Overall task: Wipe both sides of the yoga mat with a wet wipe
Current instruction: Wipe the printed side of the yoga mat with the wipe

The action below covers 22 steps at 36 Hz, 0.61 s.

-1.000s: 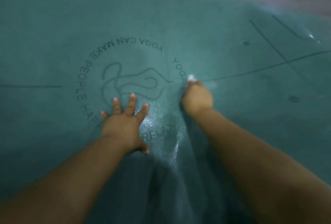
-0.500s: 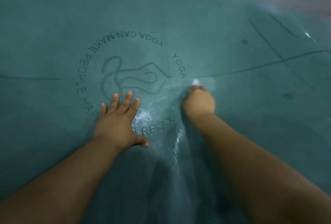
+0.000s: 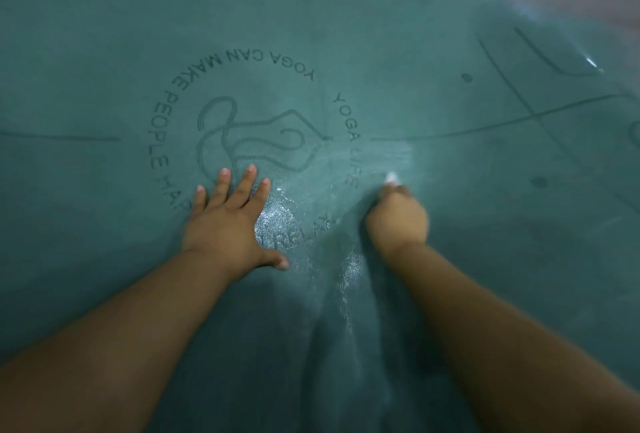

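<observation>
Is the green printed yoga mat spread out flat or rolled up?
Spread flat. The green printed yoga mat fills the view, its round logo fully showing, with the left hand pressed flat on it.

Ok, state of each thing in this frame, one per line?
yoga mat: spread flat, printed side up, wet sheen between the hands.
wet wipe: bunched in the right hand, only a white tip showing.
left hand: flat, fingers straight, pressing the mat.
right hand: curled round the wipe, blurred.

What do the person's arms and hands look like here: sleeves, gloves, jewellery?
Both forearms are bare as far as the frame shows, with no sleeves in view. The left hand and right hand wear no gloves, and no rings, watch or wristband are visible. The left hand's fingernails look short and unpainted. The right hand is motion-blurred.
</observation>
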Available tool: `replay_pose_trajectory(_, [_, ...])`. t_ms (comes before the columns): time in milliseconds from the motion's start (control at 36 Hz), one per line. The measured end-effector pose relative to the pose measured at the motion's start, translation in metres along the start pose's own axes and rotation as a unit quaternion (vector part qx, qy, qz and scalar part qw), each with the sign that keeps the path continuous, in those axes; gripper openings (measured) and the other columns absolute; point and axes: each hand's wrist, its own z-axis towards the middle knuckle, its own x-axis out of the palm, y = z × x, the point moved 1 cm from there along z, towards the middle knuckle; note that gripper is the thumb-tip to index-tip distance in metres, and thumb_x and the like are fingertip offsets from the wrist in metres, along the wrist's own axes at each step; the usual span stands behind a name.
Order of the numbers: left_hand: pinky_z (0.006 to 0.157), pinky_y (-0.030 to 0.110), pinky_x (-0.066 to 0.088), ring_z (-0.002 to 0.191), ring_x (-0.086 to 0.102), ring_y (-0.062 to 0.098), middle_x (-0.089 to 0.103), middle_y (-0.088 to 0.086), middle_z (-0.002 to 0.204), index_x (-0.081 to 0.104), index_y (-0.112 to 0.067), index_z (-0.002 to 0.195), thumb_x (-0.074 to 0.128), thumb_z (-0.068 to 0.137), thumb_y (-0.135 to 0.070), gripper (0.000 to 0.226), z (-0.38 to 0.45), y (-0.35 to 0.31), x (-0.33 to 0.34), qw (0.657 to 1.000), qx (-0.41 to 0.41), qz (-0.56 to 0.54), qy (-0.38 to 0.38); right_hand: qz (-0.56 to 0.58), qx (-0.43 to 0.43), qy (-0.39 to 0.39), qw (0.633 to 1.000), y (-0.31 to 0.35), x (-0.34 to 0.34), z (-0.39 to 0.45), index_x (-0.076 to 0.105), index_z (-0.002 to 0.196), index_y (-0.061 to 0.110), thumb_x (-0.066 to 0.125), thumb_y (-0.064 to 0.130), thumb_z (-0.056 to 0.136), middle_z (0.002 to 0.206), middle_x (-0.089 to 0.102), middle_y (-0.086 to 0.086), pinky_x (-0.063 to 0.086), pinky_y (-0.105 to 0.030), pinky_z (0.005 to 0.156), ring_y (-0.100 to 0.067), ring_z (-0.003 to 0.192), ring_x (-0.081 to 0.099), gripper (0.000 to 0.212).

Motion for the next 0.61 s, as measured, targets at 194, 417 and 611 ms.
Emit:
replay_pose_trajectory(194, [0.116,0.046,-0.006,0.143,-0.023,0.024,-0.030,-0.008,0.152,-0.018,-0.031,0.148,0.054,0.059,-0.084,0.126,-0.003,0.002,-0.001,1.000,0.008,0.005,-0.003,-0.045,-0.394,0.016,0.918,0.023,0.027,-0.071,0.051,0.133,0.019,0.065,0.020,0.074,0.114,0.064,-0.002,0.053,-0.031,0.056,-0.026,0.083,0.069,0.061])
replay_pose_trajectory(417, [0.117,0.047,-0.006,0.142,-0.024,0.025,-0.029,-0.008,0.153,-0.016,-0.031,0.148,0.052,0.060,-0.085,0.123,-0.003,0.000,0.001,1.000,0.006,0.007,-0.008,-0.055,0.057,0.004,0.997,-0.046,-0.013,-0.013,0.031,0.140,0.011,0.038,0.006,0.086,0.127,0.054,-0.013,0.045,-0.036,0.086,-0.033,0.110,0.056,0.055])
replay_pose_trajectory(611, [0.117,0.049,-0.005,0.143,-0.022,0.027,-0.027,-0.007,0.154,-0.013,-0.029,0.149,0.056,0.062,-0.081,0.123,-0.003,-0.002,-0.001,1.000,0.006,0.008,0.003,0.001,-0.303,0.017,0.953,0.038,0.043,-0.107,0.056,0.128,0.013,0.075,0.019,0.064,0.105,0.065,-0.002,0.049,-0.025,0.052,-0.021,0.078,0.068,0.068])
